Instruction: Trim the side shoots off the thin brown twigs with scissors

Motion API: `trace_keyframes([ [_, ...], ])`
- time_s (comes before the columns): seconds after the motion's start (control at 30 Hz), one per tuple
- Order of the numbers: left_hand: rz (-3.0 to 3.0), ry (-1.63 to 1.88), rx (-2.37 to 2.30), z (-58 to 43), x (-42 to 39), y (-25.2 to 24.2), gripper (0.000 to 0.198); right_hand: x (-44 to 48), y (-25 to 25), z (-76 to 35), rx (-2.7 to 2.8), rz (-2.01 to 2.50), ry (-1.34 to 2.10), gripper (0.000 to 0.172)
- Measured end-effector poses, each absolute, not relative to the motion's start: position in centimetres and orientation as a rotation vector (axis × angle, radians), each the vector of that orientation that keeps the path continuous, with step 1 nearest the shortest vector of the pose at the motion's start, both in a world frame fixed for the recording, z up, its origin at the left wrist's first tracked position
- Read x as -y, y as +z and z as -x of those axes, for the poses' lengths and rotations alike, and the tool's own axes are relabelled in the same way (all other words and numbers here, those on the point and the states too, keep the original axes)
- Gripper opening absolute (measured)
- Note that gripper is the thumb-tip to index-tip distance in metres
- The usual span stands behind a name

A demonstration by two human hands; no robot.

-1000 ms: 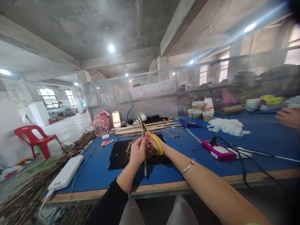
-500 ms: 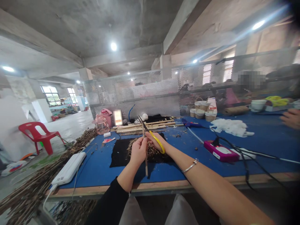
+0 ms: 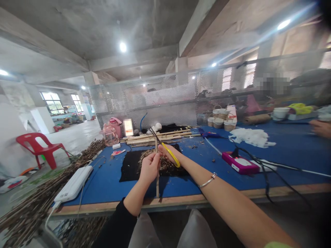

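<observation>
My left hand (image 3: 150, 167) is closed around a thin dry stick (image 3: 157, 186), held upright with its lower end near the table's front edge. Close beside it, my right hand (image 3: 167, 154) grips a pair of scissors with yellow handles (image 3: 173, 156). The dark scissor blades point up and away, next to the top of the stick. Beneath both hands lies a black cloth (image 3: 129, 167) with a heap of brown chips (image 3: 144, 155) on it. Whether the blades touch the stick, I cannot tell.
Pale sticks (image 3: 168, 136) lie across the back. A white power strip (image 3: 73, 186) and a bundle of dry twigs (image 3: 51, 182) are on the left. To the right are a purple power socket (image 3: 239, 163), cables, white fluffy material (image 3: 250, 136), small pots (image 3: 218, 123) and another person's hand (image 3: 320, 128).
The view has shifted slightly. The stick stands straighter and its lower end is nearer the table edge. Both hands keep their hold. At the right, the other person's hand has moved and shows a dark thin item.
</observation>
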State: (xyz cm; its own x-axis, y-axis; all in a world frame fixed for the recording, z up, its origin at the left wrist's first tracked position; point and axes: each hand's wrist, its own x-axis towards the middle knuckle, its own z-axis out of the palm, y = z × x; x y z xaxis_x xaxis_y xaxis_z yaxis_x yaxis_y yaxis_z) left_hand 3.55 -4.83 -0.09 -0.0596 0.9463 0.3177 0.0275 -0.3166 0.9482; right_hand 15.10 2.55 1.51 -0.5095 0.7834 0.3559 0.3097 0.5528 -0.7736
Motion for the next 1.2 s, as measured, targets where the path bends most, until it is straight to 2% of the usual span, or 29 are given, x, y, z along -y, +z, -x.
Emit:
trace_keyframes([
  [0.13, -1.337, 1.452, -1.133, -3.1, 5.3, -0.5, 0.04, -2.9, 1.6, -15.4, 2.264, 0.927, 0.577, 0.069],
  [0.4, -1.314, 1.451, -1.222, -2.2, 6.9, -2.8, 0.035, -2.1, 1.0, -15.0, 2.318, 1.331, 0.36, 0.058],
  [1.03, -1.123, 1.348, -1.203, -2.2, 7.2, -2.7, 0.031, -3.3, 0.4, -15.8, 2.481, 1.501, 0.3, 0.067],
  [1.2, -1.093, 1.345, -1.191, -2.1, 7.4, -2.2, 0.035, -2.6, 0.8, -16.0, 2.423, 1.495, 0.125, 0.068],
])
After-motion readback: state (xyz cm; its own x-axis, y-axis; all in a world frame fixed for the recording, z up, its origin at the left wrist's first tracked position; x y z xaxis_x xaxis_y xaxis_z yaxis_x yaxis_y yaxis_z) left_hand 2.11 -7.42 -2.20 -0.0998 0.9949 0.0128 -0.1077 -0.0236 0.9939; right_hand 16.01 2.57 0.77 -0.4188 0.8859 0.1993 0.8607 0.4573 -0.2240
